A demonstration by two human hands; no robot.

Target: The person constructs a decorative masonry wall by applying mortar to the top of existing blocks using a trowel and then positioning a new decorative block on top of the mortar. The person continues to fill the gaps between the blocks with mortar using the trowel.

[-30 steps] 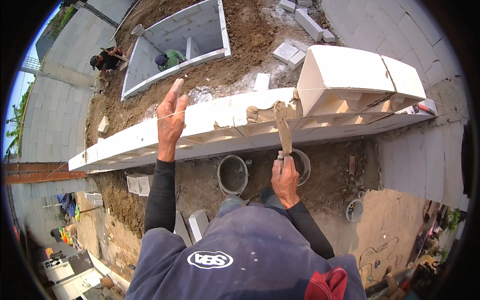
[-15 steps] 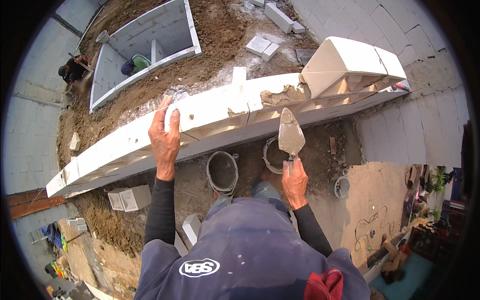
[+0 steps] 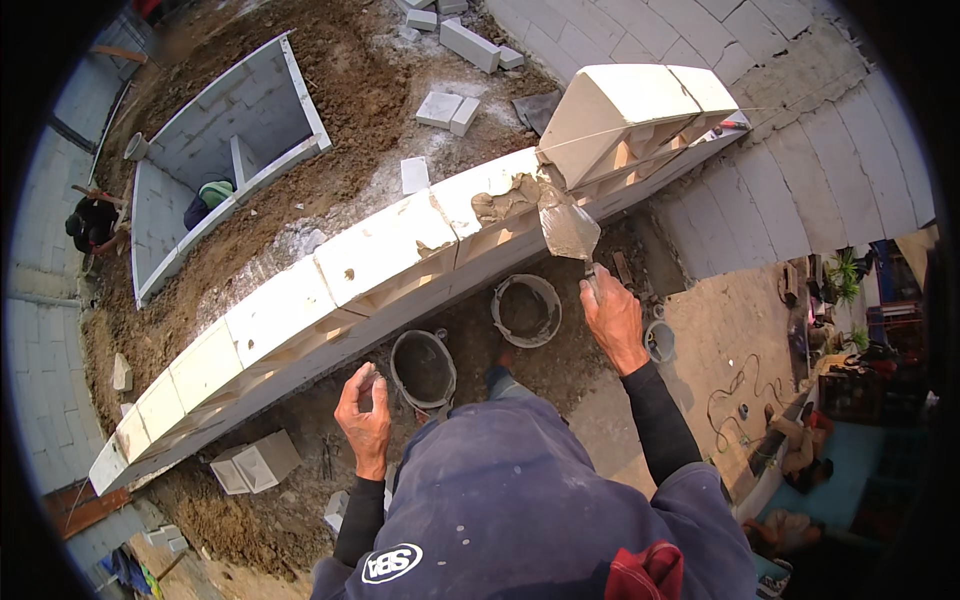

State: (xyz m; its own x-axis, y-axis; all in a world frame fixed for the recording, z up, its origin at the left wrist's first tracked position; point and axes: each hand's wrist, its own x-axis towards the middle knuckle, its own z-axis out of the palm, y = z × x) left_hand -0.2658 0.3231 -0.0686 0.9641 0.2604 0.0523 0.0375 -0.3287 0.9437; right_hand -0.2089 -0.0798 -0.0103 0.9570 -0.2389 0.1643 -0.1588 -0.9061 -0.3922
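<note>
My right hand (image 3: 612, 318) is wrapped around the handle of a pointed trowel (image 3: 572, 232). The trowel's blade, smeared with grey mortar, reaches up to the near edge of a low white block wall (image 3: 385, 255). Its tip is at a lump of wet mortar (image 3: 503, 202) on the wall's top, beside a large raised white block (image 3: 605, 105). A taut string passes across that block's near face. Short of the wall, my left hand (image 3: 365, 420) hangs with loosely curled fingers, a gap showing between thumb and fingers and nothing visible in it.
Two round buckets (image 3: 423, 370) (image 3: 527, 308) stand between me and the wall; a smaller pail (image 3: 659, 341) is at the right. Loose white blocks (image 3: 257, 463) lie at the lower left. Beyond the wall, people (image 3: 208, 200) work around a block-walled pit (image 3: 228, 120).
My left hand has drawn back from over the wall, fingers now curled. The trowel has swung up and right, with its tip now at the mortar. The view has shifted right.
</note>
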